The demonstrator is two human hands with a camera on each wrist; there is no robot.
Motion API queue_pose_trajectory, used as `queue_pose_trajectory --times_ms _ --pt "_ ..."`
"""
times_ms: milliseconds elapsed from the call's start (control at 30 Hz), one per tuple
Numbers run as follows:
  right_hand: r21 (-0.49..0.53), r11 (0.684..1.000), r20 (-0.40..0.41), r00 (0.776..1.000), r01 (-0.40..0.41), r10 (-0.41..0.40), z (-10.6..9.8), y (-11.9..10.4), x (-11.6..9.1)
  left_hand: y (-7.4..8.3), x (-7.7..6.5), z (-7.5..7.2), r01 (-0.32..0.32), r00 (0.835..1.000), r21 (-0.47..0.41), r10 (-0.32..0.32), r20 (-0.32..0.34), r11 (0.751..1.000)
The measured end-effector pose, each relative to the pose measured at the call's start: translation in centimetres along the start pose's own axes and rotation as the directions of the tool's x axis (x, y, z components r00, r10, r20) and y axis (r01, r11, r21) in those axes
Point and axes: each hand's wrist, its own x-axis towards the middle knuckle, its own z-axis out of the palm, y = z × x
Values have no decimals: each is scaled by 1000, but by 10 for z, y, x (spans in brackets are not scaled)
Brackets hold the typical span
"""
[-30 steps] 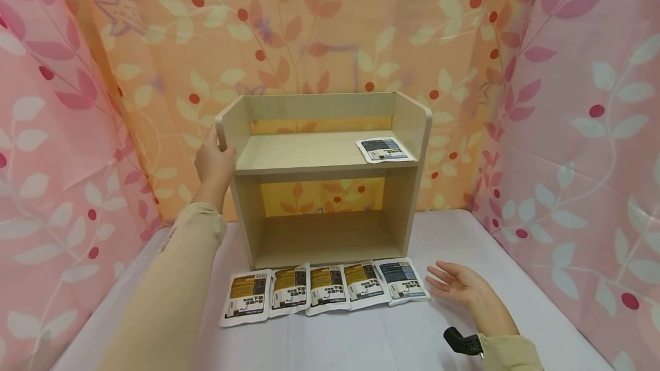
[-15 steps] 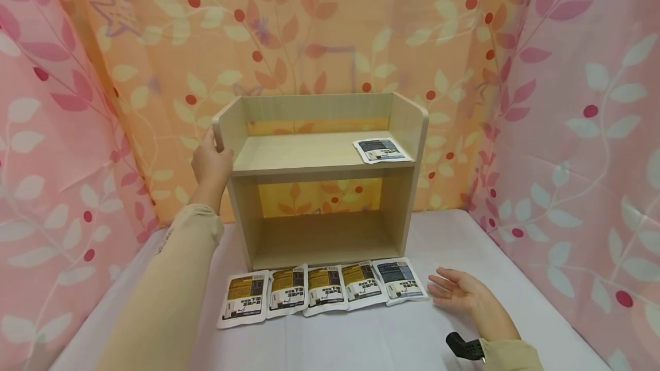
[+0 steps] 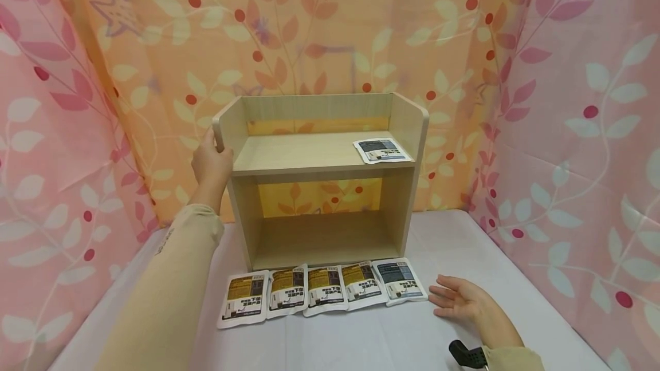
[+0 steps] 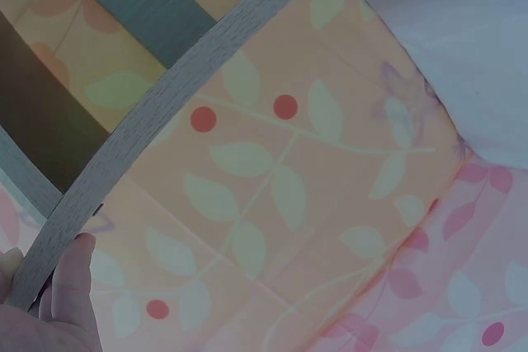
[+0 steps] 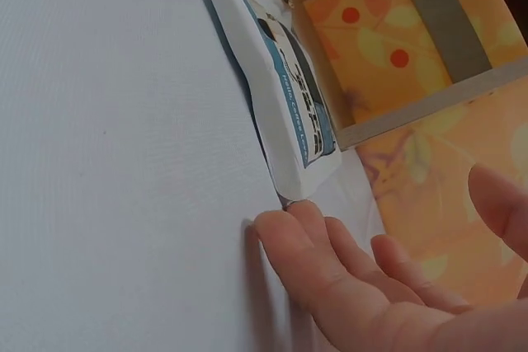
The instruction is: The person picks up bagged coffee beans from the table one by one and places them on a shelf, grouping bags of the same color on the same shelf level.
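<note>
My left hand (image 3: pixel 212 161) grips the front edge of the left side panel of a pale wooden two-tier shelf (image 3: pixel 325 172). In the left wrist view, fingers and thumb of that hand (image 4: pixel 58 302) lie on either side of the panel edge. One blue-and-white pouch (image 3: pixel 382 150) lies flat on the upper shelf at the right. Before the shelf, several pouches lie in a row, brown-labelled ones such as this pouch (image 3: pixel 244 299) and a blue-labelled pouch (image 3: pixel 399 281) at the right end. Just right of that pouch, my right hand (image 3: pixel 461 300) rests on the table, fingers relaxed, holding nothing.
A white cloth covers the table (image 3: pixel 330 342). Floral curtains stand behind (image 3: pixel 309 27) and on both sides, pink at the right (image 3: pixel 593 147). A black wrist device (image 3: pixel 466 354) sits at my right sleeve.
The right hand has shifted slightly down, toward me. My left hand keeps its grip on the shelf panel, and the pouches lie as before. The head view has shifted slightly.
</note>
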Motion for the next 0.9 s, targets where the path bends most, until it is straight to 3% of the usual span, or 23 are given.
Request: queue_pose_trajectory --times_ms 633,900 --pt "-104 995 -154 988 -5 -11 24 2 20 2 1 -3 6 1000 -1 -6 -5 1000" --pt "-141 990 -106 994 -6 -9 25 7 27 0 0 -2 15 1000 -10 -15 15 1000"
